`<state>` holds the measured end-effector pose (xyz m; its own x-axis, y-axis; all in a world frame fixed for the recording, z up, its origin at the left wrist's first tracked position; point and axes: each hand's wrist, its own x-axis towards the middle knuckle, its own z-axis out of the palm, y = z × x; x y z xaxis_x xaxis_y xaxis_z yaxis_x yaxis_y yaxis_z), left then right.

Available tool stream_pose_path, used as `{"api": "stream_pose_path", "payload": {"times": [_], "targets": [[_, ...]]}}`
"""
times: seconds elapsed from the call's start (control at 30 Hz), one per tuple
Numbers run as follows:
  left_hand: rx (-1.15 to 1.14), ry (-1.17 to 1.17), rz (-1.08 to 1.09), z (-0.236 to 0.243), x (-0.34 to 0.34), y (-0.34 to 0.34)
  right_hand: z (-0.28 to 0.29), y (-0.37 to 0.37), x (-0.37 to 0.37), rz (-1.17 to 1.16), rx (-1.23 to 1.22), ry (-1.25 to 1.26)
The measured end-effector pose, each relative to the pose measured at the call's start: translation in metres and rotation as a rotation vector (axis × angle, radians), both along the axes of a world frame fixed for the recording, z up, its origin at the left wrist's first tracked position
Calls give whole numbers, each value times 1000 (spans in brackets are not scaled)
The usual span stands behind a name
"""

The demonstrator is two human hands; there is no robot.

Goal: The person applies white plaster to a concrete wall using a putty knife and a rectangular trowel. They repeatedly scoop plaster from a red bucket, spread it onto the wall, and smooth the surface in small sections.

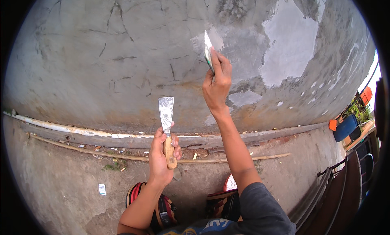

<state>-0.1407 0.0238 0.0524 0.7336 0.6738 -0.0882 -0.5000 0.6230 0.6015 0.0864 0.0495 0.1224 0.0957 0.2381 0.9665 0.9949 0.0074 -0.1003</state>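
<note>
My left hand point(162, 153) grips the wooden handle of a putty knife point(165, 113), held upright with its white-smeared blade pointing up. My right hand point(219, 82) is raised to the grey wall point(134, 72). Its fingers pinch a thin scraper point(208, 48), white with putty and showing a green edge, seen nearly edge-on. The scraper's tip lies over a small pale patch of putty point(217, 39). Farther right on the wall is a large whitish putty patch point(288, 44), with a smaller patch point(245, 98) below it. Dark cracks run across the wall's left half.
A white pipe point(69, 128) runs along the wall's foot, and a long wooden pole point(126, 157) lies on the ground. Behind my right leg shows part of a red-rimmed white container point(230, 183). A blue barrel point(346, 128) and wooden boards point(345, 186) stand at the right.
</note>
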Motion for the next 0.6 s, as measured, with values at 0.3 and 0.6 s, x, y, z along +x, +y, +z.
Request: {"api": "stream_pose_path", "payload": {"times": [0.3, 0.6], "targets": [[21, 8, -7, -2, 1, -1, -3, 40, -9, -175, 140, 113], [22, -2, 13, -2, 2, 0, 1, 20, -8, 30, -38, 12]]}}
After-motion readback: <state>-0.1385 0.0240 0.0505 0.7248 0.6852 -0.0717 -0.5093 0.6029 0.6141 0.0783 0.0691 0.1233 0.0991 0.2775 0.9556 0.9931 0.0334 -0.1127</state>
